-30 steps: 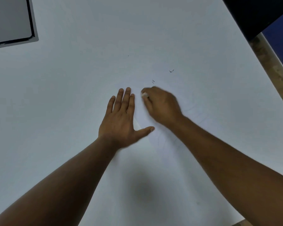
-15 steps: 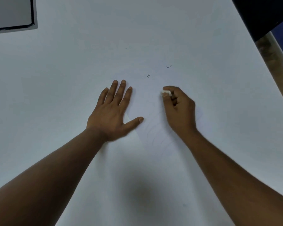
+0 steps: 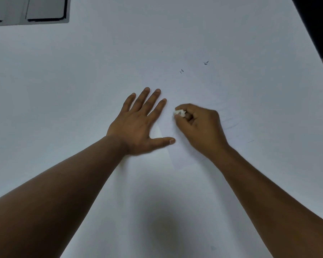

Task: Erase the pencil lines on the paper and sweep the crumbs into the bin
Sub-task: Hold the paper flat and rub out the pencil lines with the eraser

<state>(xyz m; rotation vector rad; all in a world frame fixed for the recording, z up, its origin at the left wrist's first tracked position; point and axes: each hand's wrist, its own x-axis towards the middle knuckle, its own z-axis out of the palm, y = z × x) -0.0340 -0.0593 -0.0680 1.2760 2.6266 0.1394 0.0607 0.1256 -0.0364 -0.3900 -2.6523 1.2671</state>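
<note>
A white sheet of paper [image 3: 177, 161] lies on the white table, its left edge faintly visible under my left hand. My left hand [image 3: 138, 125] rests flat on that edge, fingers spread. My right hand [image 3: 199, 127] is closed on a small white eraser [image 3: 179, 113], pressing it to the paper just right of my left fingers. Faint pencil lines [image 3: 231, 123] show to the right of my right hand. Dark eraser crumbs [image 3: 181, 71] and a second crumb cluster [image 3: 206, 62] lie farther away on the table.
A grey laptop [image 3: 45, 10] sits at the far left corner of the white table [image 3: 63, 81]. The table's right edge [image 3: 317, 53] runs diagonally at the far right, with dark floor beyond. No bin is in view.
My right hand has moved the eraser left, back beside my left fingers, after swinging right half a second ago. My left hand stays flat on the paper.
</note>
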